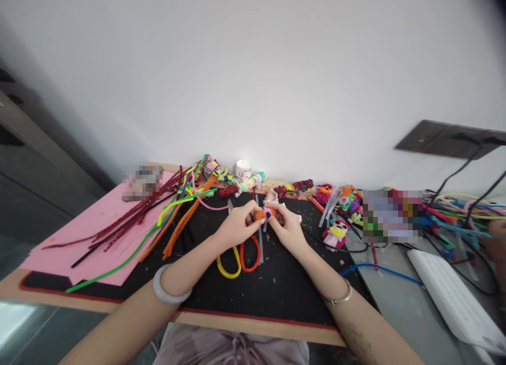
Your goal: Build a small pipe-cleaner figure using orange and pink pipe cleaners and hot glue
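Small orange fuzzy pipe-cleaner piece (259, 215): was pinched between both hands above the black mat (284, 286), raised for close work. Left hand (237, 226) closed on one end; right hand (286, 228) on the other. Yellow-and-red-handled scissors (239, 257) lay beneath, within reach

Our forearms enter from bottom edge, bare, angling inward, converging toward centre. Our left hand (237, 225) sits palm-down, knuckles up, fingers curled, thumb and forefinger tips pinched together at its right side. Our right hand (288, 227) mirrors it, fingers bent, dark-painted nail visible on fingertip, tips pressed close against left hand's tips. Hands touching at fingertips, wrists apart. Pale bangle circles our left wrist; thin metal bangle circles our right wrist. Both wrists held low, slightly bent.
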`<action>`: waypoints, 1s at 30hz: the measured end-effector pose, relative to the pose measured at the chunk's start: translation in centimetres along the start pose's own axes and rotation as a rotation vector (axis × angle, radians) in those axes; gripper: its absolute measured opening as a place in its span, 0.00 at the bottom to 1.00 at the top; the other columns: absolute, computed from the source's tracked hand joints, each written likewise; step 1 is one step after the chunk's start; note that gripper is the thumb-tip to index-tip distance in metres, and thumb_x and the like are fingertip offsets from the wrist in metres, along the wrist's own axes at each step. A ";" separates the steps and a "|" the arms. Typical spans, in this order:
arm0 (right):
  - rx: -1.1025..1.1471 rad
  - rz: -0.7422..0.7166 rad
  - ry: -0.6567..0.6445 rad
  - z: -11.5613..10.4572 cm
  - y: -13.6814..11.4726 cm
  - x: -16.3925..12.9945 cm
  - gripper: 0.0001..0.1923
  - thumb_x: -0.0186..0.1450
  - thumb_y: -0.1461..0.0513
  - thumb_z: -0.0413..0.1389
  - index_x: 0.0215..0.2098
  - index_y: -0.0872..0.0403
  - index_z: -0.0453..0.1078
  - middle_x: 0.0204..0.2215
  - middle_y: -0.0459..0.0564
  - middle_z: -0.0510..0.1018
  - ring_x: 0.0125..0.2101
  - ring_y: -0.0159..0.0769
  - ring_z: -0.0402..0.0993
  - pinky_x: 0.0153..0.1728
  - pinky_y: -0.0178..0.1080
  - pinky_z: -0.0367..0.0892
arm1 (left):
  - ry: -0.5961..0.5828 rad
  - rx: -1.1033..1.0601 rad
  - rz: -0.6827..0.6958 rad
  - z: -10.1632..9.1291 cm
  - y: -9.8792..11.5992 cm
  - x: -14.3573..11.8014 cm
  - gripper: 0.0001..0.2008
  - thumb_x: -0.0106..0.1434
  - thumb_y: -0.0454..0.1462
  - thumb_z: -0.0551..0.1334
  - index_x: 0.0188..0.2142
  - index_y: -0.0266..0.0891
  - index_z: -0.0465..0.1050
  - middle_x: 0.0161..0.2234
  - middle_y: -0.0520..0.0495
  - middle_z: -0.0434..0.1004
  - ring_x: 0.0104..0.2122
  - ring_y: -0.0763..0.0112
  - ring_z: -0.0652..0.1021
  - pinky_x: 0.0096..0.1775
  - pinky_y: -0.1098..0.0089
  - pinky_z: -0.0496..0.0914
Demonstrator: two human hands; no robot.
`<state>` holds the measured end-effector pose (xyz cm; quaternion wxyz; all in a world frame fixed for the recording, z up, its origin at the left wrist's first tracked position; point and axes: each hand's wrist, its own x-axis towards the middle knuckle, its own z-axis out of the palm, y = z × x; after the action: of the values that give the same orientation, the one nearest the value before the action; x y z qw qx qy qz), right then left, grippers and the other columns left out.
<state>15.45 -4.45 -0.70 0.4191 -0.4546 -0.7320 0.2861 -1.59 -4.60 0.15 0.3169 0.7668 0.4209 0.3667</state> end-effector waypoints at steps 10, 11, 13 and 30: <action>-0.021 -0.001 0.009 0.2 0.3 0.0 0.12 0.61 0.63 0.50 0.43 0.54 0.67 0.26 0.47 0.72 0.22 0.31 0.65 0.23 0.33 0.62 | 0.000 0.008 0.001 0.0 0.0 0.0 0.05 0.58 0.37 0.56 0.34 0.39 0.63 0.18 0.59 0.60 0.17 0.80 0.64 0.21 0.78 0.57; -0.024 -0.002 0.012 0.2 0.3 0.0 0.12 0.61 0.63 0.50 0.43 0.54 0.67 0.26 0.47 0.72 0.22 0.31 0.65 0.23 0.33 0.62 | -0.001 0.010 0.001 0.0 0.0 0.0 0.05 0.58 0.37 0.56 0.34 0.39 0.63 0.18 0.59 0.60 0.17 0.80 0.64 0.21 0.78 0.57; -0.026 -0.005 0.015 0.2 0.4 0.0 0.12 0.61 0.63 0.50 0.43 0.54 0.67 0.27 0.47 0.72 0.23 0.31 0.66 0.23 0.33 0.63 | -0.001 0.010 0.000 0.0 0.0 0.0 0.05 0.58 0.37 0.56 0.34 0.39 0.63 0.18 0.59 0.61 0.17 0.80 0.64 0.21 0.78 0.57; -0.037 -0.017 0.023 0.2 0.2 0.0 0.12 0.59 0.64 0.50 0.42 0.54 0.67 0.25 0.46 0.71 0.21 0.30 0.64 0.22 0.32 0.62 | 0.000 0.002 -0.007 0.0 -0.1 0.0 0.06 0.58 0.37 0.56 0.35 0.39 0.63 0.18 0.59 0.61 0.16 0.80 0.64 0.21 0.78 0.57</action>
<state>15.39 -4.34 -0.95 0.4213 -0.4596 -0.7361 0.2636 -1.57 -4.57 0.08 0.3175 0.7655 0.4239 0.3653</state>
